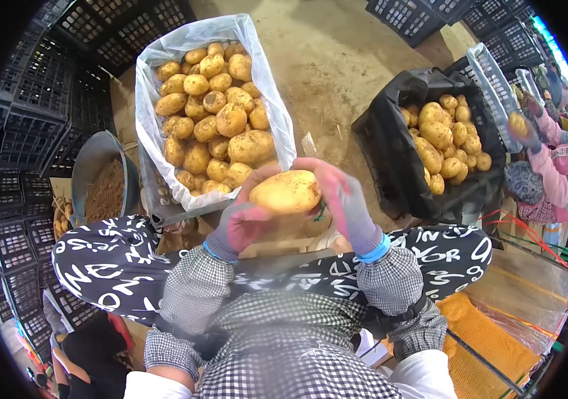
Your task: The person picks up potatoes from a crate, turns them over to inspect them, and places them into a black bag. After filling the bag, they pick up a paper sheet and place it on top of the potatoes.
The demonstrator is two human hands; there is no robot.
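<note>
One large yellow potato (285,192) is held between my two gloved hands, in front of my lap. My left hand (241,216) grips its left end, and my right hand (340,199) has its fingers around the right end. Both gloves are grey and pink. Just beyond my left hand stands a crate lined with white plastic (262,56), heaped with potatoes (231,120) that carry some soil. To the right, a crate lined with black plastic (380,123) holds more potatoes (435,135).
A bucket with brown soil (104,189) sits left of the white-lined crate. Stacked black crates (38,120) line the left side. A co-worker in pink (557,176) is at the right. Orange mesh (487,342) lies at the lower right. Another person (94,356) is at the lower left.
</note>
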